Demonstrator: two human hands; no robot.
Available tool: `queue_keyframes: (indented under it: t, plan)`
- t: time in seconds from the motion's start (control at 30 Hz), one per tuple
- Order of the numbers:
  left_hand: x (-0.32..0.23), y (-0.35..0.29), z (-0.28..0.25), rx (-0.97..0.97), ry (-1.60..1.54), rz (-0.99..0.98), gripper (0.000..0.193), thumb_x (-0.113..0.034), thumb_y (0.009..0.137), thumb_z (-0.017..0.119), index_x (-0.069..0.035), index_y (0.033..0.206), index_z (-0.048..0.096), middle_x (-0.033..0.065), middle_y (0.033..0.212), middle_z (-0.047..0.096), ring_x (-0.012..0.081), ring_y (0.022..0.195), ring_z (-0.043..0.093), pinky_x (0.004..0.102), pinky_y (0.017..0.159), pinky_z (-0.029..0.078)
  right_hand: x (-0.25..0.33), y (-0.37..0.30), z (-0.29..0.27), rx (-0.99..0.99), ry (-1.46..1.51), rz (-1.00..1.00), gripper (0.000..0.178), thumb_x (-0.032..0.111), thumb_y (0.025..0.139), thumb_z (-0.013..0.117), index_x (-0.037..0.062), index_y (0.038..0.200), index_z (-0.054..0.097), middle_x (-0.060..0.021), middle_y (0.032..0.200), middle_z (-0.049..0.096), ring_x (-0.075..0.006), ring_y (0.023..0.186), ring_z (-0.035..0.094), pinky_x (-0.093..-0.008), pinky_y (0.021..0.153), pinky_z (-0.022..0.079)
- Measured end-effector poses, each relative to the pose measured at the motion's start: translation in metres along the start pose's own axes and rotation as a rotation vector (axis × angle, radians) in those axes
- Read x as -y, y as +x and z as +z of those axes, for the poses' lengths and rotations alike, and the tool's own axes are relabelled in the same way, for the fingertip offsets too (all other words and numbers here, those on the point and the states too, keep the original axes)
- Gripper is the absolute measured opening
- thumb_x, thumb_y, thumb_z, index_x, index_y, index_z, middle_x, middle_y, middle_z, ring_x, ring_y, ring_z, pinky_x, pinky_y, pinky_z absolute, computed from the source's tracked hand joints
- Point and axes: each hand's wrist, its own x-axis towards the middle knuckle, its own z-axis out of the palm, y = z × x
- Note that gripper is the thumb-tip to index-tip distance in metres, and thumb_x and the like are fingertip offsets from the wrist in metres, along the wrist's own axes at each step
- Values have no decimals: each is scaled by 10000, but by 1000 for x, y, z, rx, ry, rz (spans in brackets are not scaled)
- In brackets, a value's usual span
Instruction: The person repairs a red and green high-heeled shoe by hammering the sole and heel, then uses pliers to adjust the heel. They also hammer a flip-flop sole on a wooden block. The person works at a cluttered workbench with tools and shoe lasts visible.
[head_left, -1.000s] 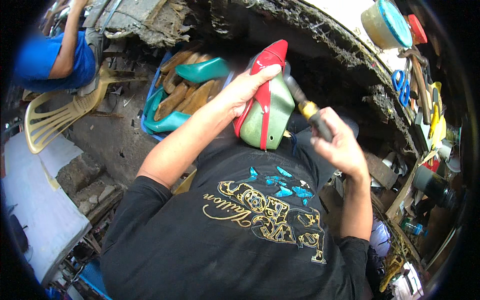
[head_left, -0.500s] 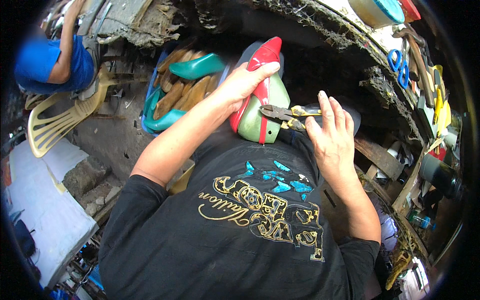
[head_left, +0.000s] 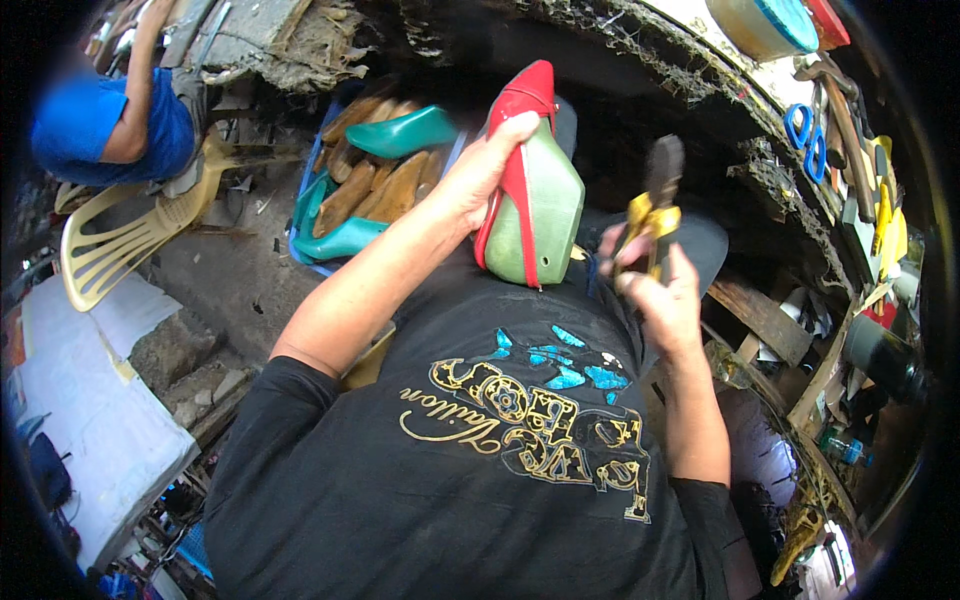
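Between the fingers and thumb of my left hand [head_left: 485,172] is a red pointed shoe upper [head_left: 522,98], stretched over a green shoe last [head_left: 545,205]. Its toe points up and away, and a thin red strap runs down to the heel end near my shirt. To the right, my right hand [head_left: 655,290] is closed round yellow-and-black handled pliers [head_left: 652,215], held upright with the dark jaws pointing up. Motion blurs the pliers and part of that hand. A gap separates the pliers from the last.
A blue crate [head_left: 292,235] at left holds wooden lasts [head_left: 395,190] and green lasts [head_left: 400,132]. Beyond it, a person in a blue shirt [head_left: 160,120] sits by a beige plastic chair [head_left: 135,240]. Blue-handled scissors [head_left: 815,150] and a hammer [head_left: 845,130] hang at far right.
My right hand has drawn the pliers away from the last, to the right, and turned their jaws upward. The shoe has shifted slightly in my left hand, which keeps its hold.
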Motion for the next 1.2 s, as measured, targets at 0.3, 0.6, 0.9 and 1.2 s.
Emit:
queue_keyframes:
  t: [0.3, 0.6, 0.9, 1.2]
  plan:
    - [4, -6, -3, 361, -661, -179, 882, -810, 900, 505, -78, 1390, 547, 294, 1323, 594, 349, 994, 700, 457, 803, 622, -17, 3, 15, -98, -797, -434, 503, -87, 682, 639, -1, 1177, 646, -203, 1345, 580, -388, 1229, 588, -432, 1049, 484]
    - [13, -3, -3, 429, -910, -302, 859, -730, 903, 596, -64, 1438, 504, 293, 1391, 525, 365, 1076, 625, 479, 908, 591, -31, 8, 14, -83, -982, -515, 655, -78, 608, 728, 24, 1246, 617, -222, 1464, 495, -421, 1341, 502, -498, 1121, 415]
    - [25, -2, 1, 515, -1176, -483, 824, -341, 868, 823, -81, 1521, 393, 160, 1317, 540, 316, 1123, 590, 428, 945, 557, -42, 6, 11, -29, -797, -301, 402, -43, 702, 694, 15, 1097, 637, -168, 1306, 605, -316, 1206, 596, -431, 1062, 456]
    - [-7, -2, 8, 329, -267, -1, 848, -760, 930, 514, -63, 1412, 526, 190, 1251, 661, 305, 1068, 695, 489, 890, 602, -5, -6, -46, -92, -321, -164, 617, 101, 832, 675, 13, 1427, 535, -88, 1341, 604, -205, 1281, 556, -379, 1136, 397]
